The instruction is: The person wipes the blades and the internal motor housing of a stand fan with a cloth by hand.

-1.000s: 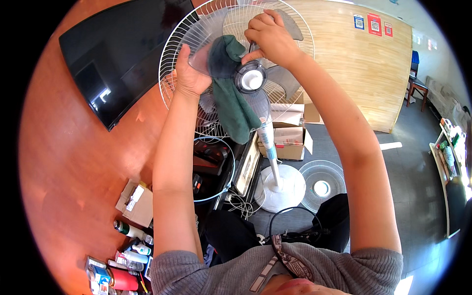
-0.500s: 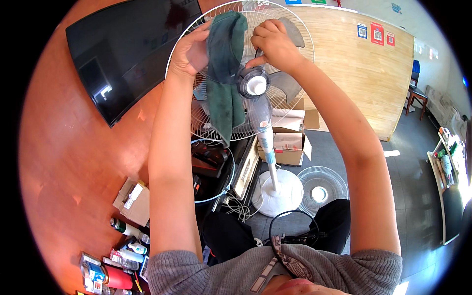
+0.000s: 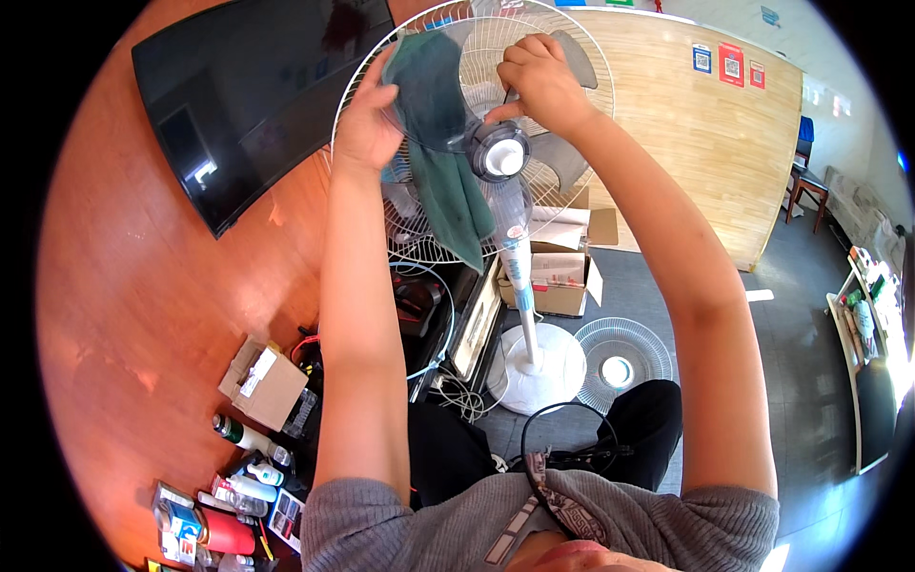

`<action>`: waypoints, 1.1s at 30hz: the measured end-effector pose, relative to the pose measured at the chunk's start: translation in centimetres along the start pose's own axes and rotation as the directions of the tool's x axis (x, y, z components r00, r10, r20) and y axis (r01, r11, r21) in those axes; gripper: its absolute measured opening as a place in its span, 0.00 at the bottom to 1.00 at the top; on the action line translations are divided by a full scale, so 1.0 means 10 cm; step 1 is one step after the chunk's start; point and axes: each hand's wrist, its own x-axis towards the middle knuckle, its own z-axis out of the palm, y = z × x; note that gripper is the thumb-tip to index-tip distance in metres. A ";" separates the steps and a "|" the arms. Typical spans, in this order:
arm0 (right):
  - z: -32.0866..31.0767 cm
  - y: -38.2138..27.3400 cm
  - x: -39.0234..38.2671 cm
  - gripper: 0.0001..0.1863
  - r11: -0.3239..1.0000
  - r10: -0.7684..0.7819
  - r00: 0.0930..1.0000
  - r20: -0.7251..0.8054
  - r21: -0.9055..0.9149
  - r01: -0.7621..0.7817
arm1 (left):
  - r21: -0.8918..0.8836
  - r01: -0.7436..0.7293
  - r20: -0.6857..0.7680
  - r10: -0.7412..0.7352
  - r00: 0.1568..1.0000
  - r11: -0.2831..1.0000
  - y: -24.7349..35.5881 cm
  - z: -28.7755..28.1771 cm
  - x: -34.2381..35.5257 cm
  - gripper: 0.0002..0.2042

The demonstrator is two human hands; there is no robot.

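From afar, at one fan point(image 3: 502, 158), I have my left hand point(image 3: 369, 126) part-closed on one cloth point(image 3: 443, 186) and my right hand point(image 3: 545, 86) curled round one blade point(image 3: 579, 63).

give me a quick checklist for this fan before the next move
1. Blades still: ok, edges look sharp.
2. Left hand at the cloth: ok; exact grip cannot tell, fingers partly hidden.
3. Right hand clear of the hub: not ok, thumb right beside it.
4. Round grille off: ok, by the base.
5. Plug pulled: cannot tell, not visible.
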 end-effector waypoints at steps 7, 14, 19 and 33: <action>-0.04 0.04 0.04 0.25 0.998 -0.050 0.998 -0.043 -0.050 0.048 | 0.155 -0.316 -0.273 0.348 0.897 0.936 -0.56 0.20 -0.26 0.14; -0.03 0.12 -0.04 0.24 0.995 -0.091 0.996 -0.016 0.041 0.092 | 0.107 -0.035 -0.215 0.058 0.975 0.994 -0.58 0.26 -0.13 0.15; 0.04 0.14 -0.11 0.23 0.997 -0.047 0.997 -0.060 0.061 0.051 | 0.499 -0.128 -0.298 0.308 0.903 0.857 -0.72 0.19 -0.10 0.10; -0.07 0.06 -0.03 0.24 0.995 -0.083 0.997 -0.001 -0.048 0.083 | 0.218 0.217 -0.208 -0.172 0.963 0.952 -0.70 0.10 -0.23 0.15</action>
